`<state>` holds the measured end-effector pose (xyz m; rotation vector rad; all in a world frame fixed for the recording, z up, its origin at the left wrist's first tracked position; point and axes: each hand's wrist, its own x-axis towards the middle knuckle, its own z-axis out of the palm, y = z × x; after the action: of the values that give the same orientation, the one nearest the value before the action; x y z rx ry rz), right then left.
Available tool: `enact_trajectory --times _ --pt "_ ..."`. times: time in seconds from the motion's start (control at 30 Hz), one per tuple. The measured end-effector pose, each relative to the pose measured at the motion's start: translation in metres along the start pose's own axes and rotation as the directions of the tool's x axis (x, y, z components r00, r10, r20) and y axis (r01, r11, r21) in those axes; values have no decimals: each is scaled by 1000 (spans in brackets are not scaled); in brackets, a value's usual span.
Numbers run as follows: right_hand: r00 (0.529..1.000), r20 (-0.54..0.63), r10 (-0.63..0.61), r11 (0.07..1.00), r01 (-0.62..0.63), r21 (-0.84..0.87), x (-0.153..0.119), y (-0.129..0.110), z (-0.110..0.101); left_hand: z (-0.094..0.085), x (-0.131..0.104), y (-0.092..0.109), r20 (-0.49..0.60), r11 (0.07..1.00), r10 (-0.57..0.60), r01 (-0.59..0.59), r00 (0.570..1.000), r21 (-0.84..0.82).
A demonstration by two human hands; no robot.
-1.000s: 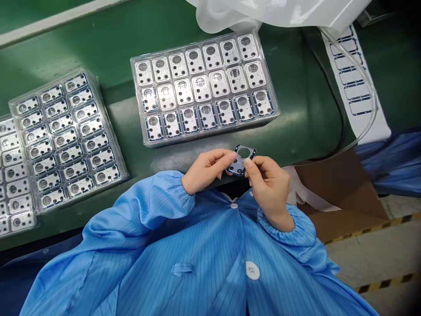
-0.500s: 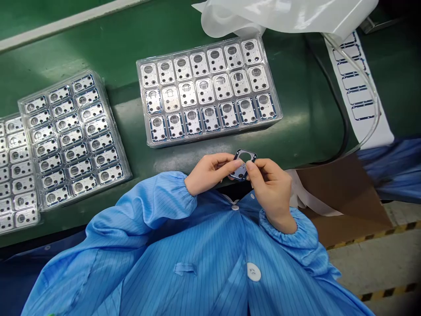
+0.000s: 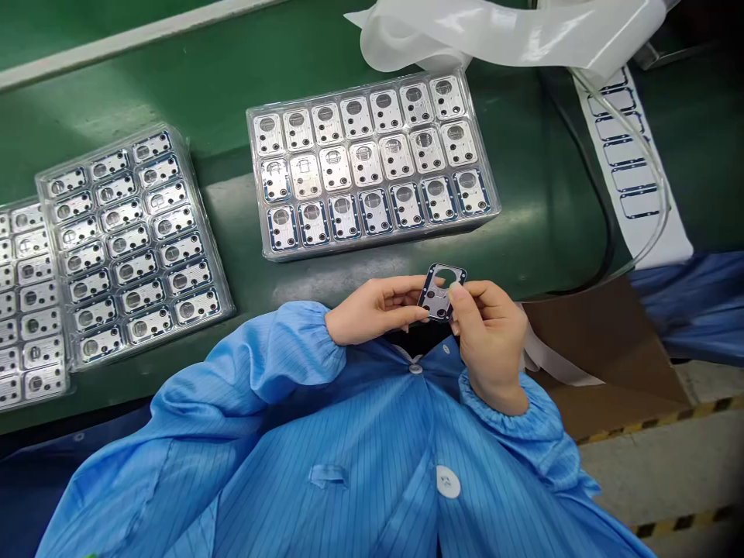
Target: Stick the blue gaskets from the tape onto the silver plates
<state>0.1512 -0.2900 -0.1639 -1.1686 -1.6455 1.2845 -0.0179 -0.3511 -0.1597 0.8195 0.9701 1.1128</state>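
Observation:
A small silver metal plate (image 3: 433,299) with rounded corners, a dark blue border, one large round opening and smaller dark-ringed holes is held up tilted in front of my chest. My right hand (image 3: 493,337) pinches its right side, thumb on the face beside the large opening. At the plate's left edge, my left hand (image 3: 377,311) has its thumb by the lower corner and its fingers partly hidden behind. Just beyond my hands on the green table lies a clear plastic tray (image 3: 372,246) with rows of similar plates, several of them blue-bordered.
More trays of plates, one clear tray (image 3: 191,194) among them, lie at left on the green table (image 3: 302,283). White backing film (image 3: 511,35) curls at the back. At right are a sheet of blue-outlined frames (image 3: 639,182), a dark cable (image 3: 601,201) and brown cardboard (image 3: 604,349).
The plate has shifted a little right and shows more of its face. My left thumb has slid from its middle to the lower left corner; my right hand has moved slightly right with it.

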Motion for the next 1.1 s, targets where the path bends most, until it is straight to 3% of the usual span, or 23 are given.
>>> enact_trajectory --times 0.33,0.6,1.1 --pt "996 -90 -25 999 27 24 0 -1 -2 3 -2 13 -66 993 -101 104 993 49" --pt "987 157 41 992 -60 114 -3 -10 0 4 -1 14 -75 996 -89 88 993 -13" --pt "977 201 67 976 -106 191 -5 -5 0 3 -3 15 -65 993 -105 101 992 -57"
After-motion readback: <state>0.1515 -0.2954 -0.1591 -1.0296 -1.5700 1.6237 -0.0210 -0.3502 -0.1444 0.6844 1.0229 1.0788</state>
